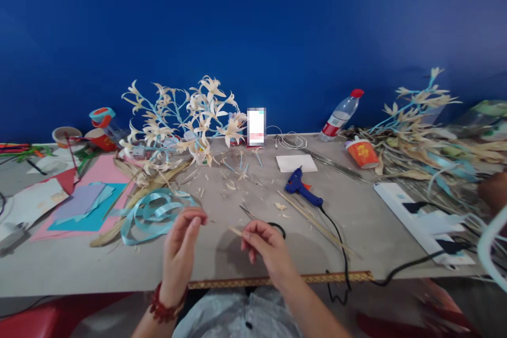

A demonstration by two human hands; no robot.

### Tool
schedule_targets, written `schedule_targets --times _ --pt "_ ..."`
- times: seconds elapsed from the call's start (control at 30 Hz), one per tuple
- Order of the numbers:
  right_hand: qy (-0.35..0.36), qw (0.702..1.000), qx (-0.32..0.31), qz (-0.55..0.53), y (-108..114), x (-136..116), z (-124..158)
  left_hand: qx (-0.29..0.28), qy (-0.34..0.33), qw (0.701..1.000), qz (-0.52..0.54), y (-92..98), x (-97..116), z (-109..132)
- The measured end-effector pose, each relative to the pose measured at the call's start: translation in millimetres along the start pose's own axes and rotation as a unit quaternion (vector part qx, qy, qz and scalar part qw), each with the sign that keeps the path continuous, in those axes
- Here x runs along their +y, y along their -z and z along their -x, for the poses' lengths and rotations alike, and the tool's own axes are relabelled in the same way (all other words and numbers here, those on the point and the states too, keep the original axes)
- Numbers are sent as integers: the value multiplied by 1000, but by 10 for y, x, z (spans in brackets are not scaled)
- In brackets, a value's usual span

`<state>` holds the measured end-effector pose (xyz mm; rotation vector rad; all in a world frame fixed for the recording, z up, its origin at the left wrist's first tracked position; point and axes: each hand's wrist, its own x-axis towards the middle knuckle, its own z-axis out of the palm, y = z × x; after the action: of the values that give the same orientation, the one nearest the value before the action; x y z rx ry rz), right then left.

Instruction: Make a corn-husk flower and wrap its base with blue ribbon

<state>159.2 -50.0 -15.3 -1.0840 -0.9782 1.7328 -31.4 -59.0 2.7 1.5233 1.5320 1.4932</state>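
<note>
My left hand, with a red bead bracelet on its wrist, is raised over the near part of the table. Its fingers curl loosely, the thumb beside them, and no object shows in them. To its right, my right hand pinches a short, pale strip of dried husk whose free end points left. Scissors lie on the table just behind my right hand, which partly hides them. A coil of light blue ribbon lies beyond my left hand.
A blue glue gun lies right of centre, its cord running over the front edge. Pale husk flowers stand at the back. A bottle, paper cup and power strip are rightward; coloured paper lies left.
</note>
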Motion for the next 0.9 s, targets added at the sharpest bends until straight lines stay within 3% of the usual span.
schedule_targets --times 0.1,0.13,0.27,0.4,0.53,0.63,0.73,0.8,0.9 --pt "13 1000 21 -19 -20 11 21 -126 12 991 36 -195 16 167" --pt "18 999 23 -20 -29 17 29 -138 17 989 45 -261 19 209" --pt "14 1000 13 -9 -49 63 56 -119 81 984 101 -440 -16 285" --pt "7 1000 20 -6 -35 110 52 -132 157 967 149 -490 -72 319" --pt "11 1000 10 28 -12 117 40 -130 178 955 199 -500 -76 343" --pt "32 993 -12 114 41 86 68 -121 198 944 236 -500 -57 326" --pt "121 948 37 292 185 45 124 -97 239 925 280 -486 -50 292" --pt "179 886 90 418 326 35 155 -91 261 912 305 -473 -59 276" --pt "213 799 115 550 529 56 176 -92 267 905 319 -456 -79 267"
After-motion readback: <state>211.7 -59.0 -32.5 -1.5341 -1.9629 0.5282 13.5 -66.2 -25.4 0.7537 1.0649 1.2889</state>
